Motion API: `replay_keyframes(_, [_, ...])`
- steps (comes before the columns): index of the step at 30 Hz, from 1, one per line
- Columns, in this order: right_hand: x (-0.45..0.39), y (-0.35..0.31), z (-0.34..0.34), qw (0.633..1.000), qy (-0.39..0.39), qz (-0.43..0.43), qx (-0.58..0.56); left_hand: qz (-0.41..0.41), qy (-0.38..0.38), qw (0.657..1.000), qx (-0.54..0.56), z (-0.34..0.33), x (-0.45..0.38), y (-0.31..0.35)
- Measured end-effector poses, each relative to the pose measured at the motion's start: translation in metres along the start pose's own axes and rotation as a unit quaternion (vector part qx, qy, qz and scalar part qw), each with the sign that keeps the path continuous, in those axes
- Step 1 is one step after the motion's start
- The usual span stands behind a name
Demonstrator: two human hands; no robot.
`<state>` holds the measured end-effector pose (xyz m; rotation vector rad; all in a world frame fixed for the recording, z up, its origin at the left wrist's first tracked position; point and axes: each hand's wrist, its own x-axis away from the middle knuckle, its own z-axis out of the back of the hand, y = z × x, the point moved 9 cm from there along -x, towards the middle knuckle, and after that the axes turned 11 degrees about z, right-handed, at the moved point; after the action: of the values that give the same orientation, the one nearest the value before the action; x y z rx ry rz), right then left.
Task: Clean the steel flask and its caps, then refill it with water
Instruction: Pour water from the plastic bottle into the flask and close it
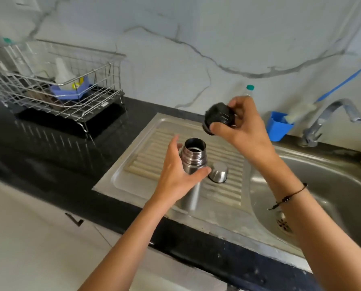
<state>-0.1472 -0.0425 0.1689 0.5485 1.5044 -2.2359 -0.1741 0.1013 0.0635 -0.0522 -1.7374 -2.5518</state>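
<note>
Bare forearms; thin black cord bracelet (pixel 288 196), right wrist.

steel flask (pixel 193 158) upright on drainboard, mouth open, gripped at neck; black inner cap (pixel 218 118) off, held above it; steel cup cap (pixel 218 172) upside down just beside flask

The ribbed drainboard (pixel 154 164) was obstructed by the upright flask (pixel 193 158) and the steel cap (pixel 218 172) just beside it; the sink basin (pixel 333 185) was left open.
</note>
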Motion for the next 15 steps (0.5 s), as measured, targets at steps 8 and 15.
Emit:
replay_keyframes(8, [0.007, -0.026, -0.052, 0.957, -0.200, 0.116, 0.173, -0.017, -0.023, 0.998, 0.064, -0.003, -0.011, -0.010])
replay_keyframes(15, [-0.002, -0.016, -0.053, 0.952, -0.241, 0.085, 0.169, -0.014, -0.016, 0.995, 0.094, -0.010, -0.020, -0.017])
